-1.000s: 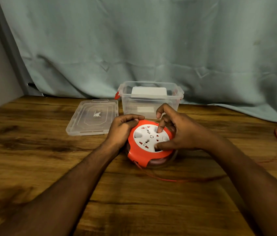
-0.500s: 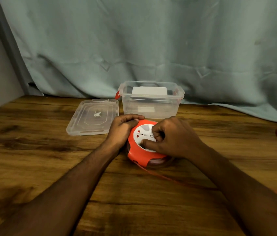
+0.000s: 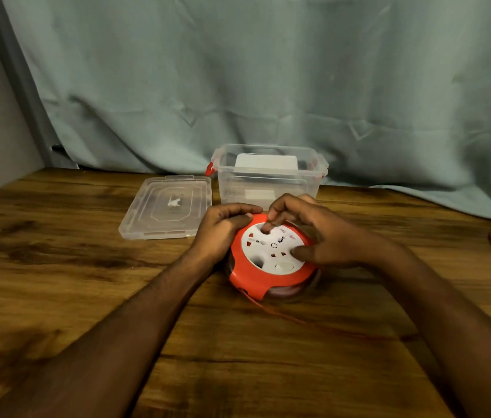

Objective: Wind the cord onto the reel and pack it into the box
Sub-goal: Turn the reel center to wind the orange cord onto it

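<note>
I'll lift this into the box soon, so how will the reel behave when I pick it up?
The reel looks rigid plastic, so it likely lifts as one stiff piece. The cord trailing from its front edge is probably floppy and may drag across the table. Lying flat it seems stable, though on edge its round shape could roll.

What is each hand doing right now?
Left hand: grips the reel at its rim.
Right hand: fingers curled on the reel's white face.

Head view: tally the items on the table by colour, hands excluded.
Orange: 2, reel and cord
Clear plastic: 2, box and lid
Total: 4
</note>
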Tool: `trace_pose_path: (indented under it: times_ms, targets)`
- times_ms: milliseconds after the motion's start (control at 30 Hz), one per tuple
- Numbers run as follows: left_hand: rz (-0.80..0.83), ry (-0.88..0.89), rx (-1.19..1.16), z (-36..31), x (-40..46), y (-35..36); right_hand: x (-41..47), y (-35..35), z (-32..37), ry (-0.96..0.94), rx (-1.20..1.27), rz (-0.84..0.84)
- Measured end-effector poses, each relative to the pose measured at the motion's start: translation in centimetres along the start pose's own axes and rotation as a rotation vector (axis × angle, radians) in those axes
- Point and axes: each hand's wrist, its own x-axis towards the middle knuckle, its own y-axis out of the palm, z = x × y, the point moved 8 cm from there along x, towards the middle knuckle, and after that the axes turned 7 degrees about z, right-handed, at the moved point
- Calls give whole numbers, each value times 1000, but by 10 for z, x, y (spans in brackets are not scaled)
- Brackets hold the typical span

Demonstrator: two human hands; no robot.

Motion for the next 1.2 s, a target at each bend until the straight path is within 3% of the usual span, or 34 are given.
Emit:
trace_pose_path:
  times_ms: [167, 367, 667, 1033, 1200]
  targets:
    - [13, 11, 38, -2, -1, 2, -1, 3, -1, -9, -36, 55]
    - [-39, 21, 17, 0, 0, -4, -1, -3, 2, 4, -47, -66]
    - [-69, 12, -17, 4, 2, -9, -5, -1, 25, 28, -422, -236]
    - [-76, 31, -20, 0, -2, -7, 0, 4, 35, -11, -275, -390]
    - [-58, 47, -24, 0, 0, -6, -3, 5, 31, -110, -147, -312]
